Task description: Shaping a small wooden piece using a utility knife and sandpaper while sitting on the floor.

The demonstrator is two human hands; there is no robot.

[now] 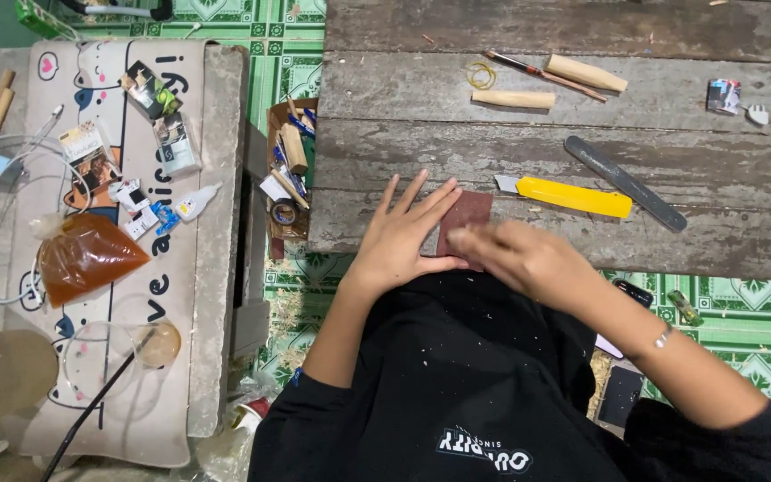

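My left hand [405,234] lies flat with fingers spread, pressing down the left edge of a reddish-brown sheet of sandpaper [466,214] on the weathered wooden board [546,161]. My right hand [515,254] is blurred over the sheet's lower right part, fingers curled together; whatever small piece it may hold is hidden. A yellow utility knife [568,195] lies just right of the sandpaper.
A dark flat file [625,183], two light wooden pieces [512,98] [586,72], a rubber band [480,74] and a thin tool lie farther back on the board. To the left are a small cardboard box of bits [287,165], a cartoon mat with a bag of brown liquid [87,257] and cables.
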